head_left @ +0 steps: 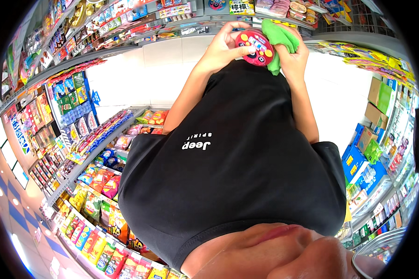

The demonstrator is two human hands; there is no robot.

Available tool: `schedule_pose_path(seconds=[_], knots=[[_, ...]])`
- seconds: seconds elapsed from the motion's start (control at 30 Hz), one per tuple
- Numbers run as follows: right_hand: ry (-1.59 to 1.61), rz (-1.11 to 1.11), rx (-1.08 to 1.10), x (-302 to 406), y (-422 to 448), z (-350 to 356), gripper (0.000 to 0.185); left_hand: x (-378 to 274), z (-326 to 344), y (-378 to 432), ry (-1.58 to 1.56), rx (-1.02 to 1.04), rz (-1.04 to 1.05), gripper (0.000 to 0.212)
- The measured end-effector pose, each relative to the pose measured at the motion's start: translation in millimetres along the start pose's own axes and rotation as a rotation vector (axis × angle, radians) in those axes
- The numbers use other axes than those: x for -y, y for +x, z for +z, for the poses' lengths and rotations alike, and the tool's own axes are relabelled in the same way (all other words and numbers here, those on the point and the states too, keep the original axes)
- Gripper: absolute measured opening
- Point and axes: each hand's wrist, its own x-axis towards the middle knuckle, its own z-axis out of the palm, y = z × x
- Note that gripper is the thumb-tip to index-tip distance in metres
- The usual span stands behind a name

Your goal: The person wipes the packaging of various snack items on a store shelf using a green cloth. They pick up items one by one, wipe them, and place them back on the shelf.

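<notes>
My left hand grips a round red container with a cartoon-like face and yellow spots on its lid. Its thumb lies across the lid, and its other fingers are around the far left edge. On the container's right side, my right hand is closed on a bunched green cloth. Part of the cloth hangs down beside the container's rim. Both hands are in front of my black shirt, near the display shelf. The cloth hides part of my right fingers.
A curved-looking shelf of packaged sweets runs beyond my hands. Snack bags fill a shelf unit at left. Bright yellow packets line the shelf edge at right. Blue boxes and cartons stand further right, beside more stocked shelves.
</notes>
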Motion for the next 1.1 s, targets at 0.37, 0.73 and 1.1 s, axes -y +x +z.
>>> schedule_pose_path(seconds=[0.37,0.73,1.1], knots=[[-0.165,0.313,-0.150,-82,-35,-33,0.035,169,-157,75,-0.511,-0.692,-0.443,0.044],[-0.656,0.827,-0.363,-214,-225,-128,0.038,247,-304,184,-0.306,-0.834,-0.246,0.053],[-0.939,1.198,-0.564,-222,-359,-172,0.059,275,-319,212,0.732,-1.073,-0.214,0.044]])
